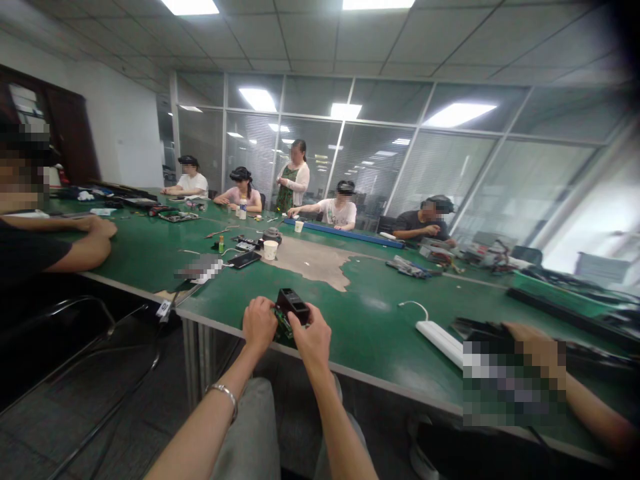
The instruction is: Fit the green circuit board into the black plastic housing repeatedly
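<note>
One black, rectangular, hard-looking box (pixel 293 305) sits b/w the person's two hands, just above the near edge of a green-topped table (pixel 373 337). R hand (pixel 313 333) is clamped on it: thumb on the near side, fingers round the right end. L hand (pixel 260 325) is curled at the box's left end, fingertips partly hidden, so can't tell if it grips or only touches. A small green circuit board w/ dark parts (pixel 284 323) shows directly under the box, also b/w the hands, nearer L palm side than the box's top.

L wrist has a silver metal bracelet (pixel 225 398). Beyond the hands, approx. straight ahead: brown irregular patch (pixel 313 263) on the tabletop, w/ a white paper cup (pixel 271 251) at its left edge & a flat black phone (pixel 245 259) beside that. Well off to R: long white plastic power strip (pixel 443 342), near a co-worker's hand (pixel 537 350).
</note>
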Available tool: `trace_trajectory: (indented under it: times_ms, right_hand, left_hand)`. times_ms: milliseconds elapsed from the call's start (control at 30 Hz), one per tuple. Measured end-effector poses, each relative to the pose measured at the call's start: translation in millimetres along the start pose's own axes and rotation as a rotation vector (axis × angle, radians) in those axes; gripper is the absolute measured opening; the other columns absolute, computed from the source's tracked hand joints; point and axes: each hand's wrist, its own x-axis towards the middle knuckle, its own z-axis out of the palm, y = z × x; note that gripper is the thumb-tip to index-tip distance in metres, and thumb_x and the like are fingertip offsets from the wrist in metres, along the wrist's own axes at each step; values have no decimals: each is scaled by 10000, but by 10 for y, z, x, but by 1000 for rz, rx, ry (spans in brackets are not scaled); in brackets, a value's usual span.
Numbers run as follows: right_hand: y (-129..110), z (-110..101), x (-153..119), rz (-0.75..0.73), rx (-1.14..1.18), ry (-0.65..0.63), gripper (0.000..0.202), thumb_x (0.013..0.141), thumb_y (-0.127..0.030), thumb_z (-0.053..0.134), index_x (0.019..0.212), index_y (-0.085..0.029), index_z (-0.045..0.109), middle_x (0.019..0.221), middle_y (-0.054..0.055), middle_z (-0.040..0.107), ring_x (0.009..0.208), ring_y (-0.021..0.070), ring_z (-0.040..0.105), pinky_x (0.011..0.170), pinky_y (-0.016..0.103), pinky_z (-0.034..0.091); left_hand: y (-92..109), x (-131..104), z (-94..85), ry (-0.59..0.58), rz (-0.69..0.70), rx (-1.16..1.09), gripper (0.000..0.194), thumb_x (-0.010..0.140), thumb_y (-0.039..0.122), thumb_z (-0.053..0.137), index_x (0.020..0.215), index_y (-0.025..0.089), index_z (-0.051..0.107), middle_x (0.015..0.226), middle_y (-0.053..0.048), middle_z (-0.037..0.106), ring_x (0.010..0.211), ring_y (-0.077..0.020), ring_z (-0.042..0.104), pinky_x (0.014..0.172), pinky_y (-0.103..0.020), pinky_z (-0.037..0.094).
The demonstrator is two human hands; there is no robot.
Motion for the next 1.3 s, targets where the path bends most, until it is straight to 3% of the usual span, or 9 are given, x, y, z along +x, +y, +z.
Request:
trace_trajectory:
  times_ms: [300,633,833,1033,1133,1300]
  right_hand:
    - [-96,7,21,2,-201,-56,515,783,-425,614,1209,-138,584,1048,144,691,992,270,649,851,341,467]
    - [-56,-9,62,-41,-143,-114,403,776,-392,621,1134,-207,618,1015,66,709,903,232,667,800,309,483]
    - [-56,-29,-10,-66,-207,-167,411,779,-352,632,1162,-202,604,1016,72,706,931,228,663,823,303,470]
    - [73,57,-116,-84,-319,-220,483,786,-345,626,1218,-135,584,1088,134,680,1021,293,628,878,366,461]
    - [171,102,-154,-128,-289,-175,583,801,-388,610,1283,-68,540,1218,176,622,1128,313,573,971,399,420]
    - [217,166,-233,-71,-170,-89,592,834,-441,552,1302,-79,537,1237,164,618,1136,288,577,977,385,422]
  left_hand:
    - [-15,0,-1,20,-8,2,205,852,122,472,886,212,653,980,-63,636,974,-227,532,830,-331,376]
    - [-22,2,-15,8,-12,9,195,863,128,468,886,209,643,972,-64,635,971,-226,539,826,-330,384]
    - [-13,0,-21,42,-56,-11,242,875,113,443,1016,212,613,1049,-61,627,1016,-217,540,877,-325,381]
    - [-11,3,-6,29,-63,-36,257,860,111,444,1032,217,602,1078,-63,619,1048,-223,529,895,-329,367]
    - [-8,0,-17,26,-52,-44,262,848,106,447,1027,216,603,1070,-62,620,1043,-222,528,891,-326,363]
    - [8,-7,-72,-2,-45,-28,216,851,130,453,967,212,616,1060,-61,619,1028,-222,523,876,-326,360]
